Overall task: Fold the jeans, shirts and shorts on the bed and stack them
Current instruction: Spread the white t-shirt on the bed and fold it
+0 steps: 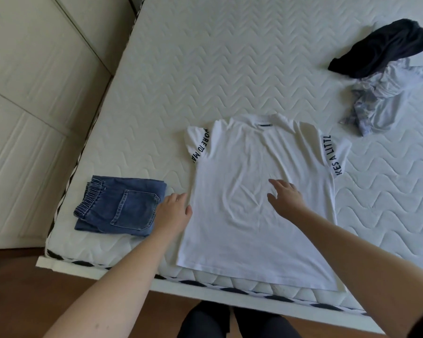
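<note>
A white T-shirt [249,167] with black lettering on both sleeves lies spread flat near the front edge of the bed, collar pointing away from me. My right hand [286,197] rests flat on its middle, fingers apart. My left hand [172,212] lies open at the shirt's left edge, between the shirt and the folded blue jeans [119,206]. The jeans sit at the bed's front left corner, pocket side up. Neither hand holds anything.
A crumpled dark garment [383,46] and a crumpled light grey-blue garment [381,100] lie together at the far right of the white quilted mattress [230,57]. A padded cream wall panel [34,93] runs along the left. Wooden floor shows below the bed's front edge.
</note>
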A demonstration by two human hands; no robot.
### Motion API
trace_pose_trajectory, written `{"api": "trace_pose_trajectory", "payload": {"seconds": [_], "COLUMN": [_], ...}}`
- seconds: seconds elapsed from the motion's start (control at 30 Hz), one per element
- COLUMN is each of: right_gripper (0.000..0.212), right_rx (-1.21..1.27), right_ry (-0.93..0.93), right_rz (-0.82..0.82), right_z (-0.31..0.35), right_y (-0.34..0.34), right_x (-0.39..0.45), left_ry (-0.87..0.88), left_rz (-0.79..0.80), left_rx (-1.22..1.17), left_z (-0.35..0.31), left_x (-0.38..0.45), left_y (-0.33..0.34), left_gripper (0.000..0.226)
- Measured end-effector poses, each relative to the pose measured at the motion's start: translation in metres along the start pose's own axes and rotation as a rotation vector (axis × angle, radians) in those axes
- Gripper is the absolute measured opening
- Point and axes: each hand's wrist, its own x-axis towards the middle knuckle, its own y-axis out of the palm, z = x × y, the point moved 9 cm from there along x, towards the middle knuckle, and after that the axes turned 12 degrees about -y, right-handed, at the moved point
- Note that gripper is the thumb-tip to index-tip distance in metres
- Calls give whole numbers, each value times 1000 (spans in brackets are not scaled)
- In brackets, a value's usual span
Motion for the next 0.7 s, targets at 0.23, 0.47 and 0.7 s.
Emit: {"api": "trace_pose_trajectory", "payload": {"seconds": [0.23,0.47,0.7], "right_gripper": [57,59,62], "right_rx": [-101,-103,-185], "right_ry": [-25,-21,-73], "right_rz": [57,68,91], "right_z": [21,62,87], "right_y": [26,51,80], "right_x": [69,154,246], "left_ry": [41,141,202], "left_rz": [21,7,-75], "left_rx": [47,24,32], "left_z": [9,18,10], "left_x": [62,163,269], "left_y": [19,31,34], "left_gripper": [38,41,52]}}
